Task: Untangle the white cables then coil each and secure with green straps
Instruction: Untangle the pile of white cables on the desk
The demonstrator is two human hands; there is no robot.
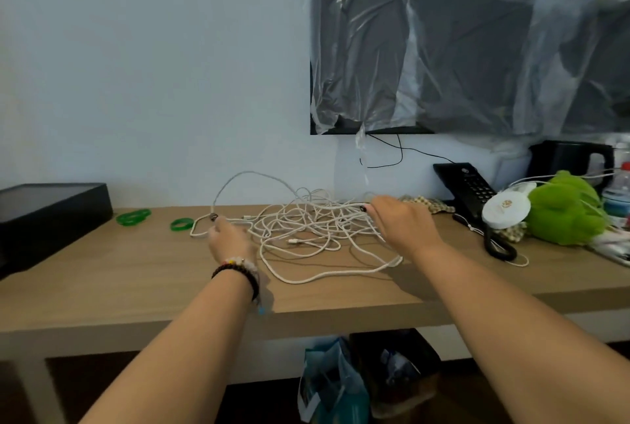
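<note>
A tangle of white cables (306,226) lies on the wooden desk (102,270), with one loop arching up toward the wall. My left hand (228,239), beads on its wrist, reaches the left edge of the tangle and touches a cable near a dark plug; its grip is hidden. My right hand (402,219) hovers over the right side of the pile, fingers bent down onto the cables. Two green straps (133,217) (181,224) lie on the desk to the left of the cables.
A black box (51,209) sits at the desk's left end. To the right stand a black phone (467,192), a white round disc (506,209), a green plush toy (566,209) and a black kettle (572,158). A plastic-covered screen (460,38) hangs on the wall. Bags sit under the desk.
</note>
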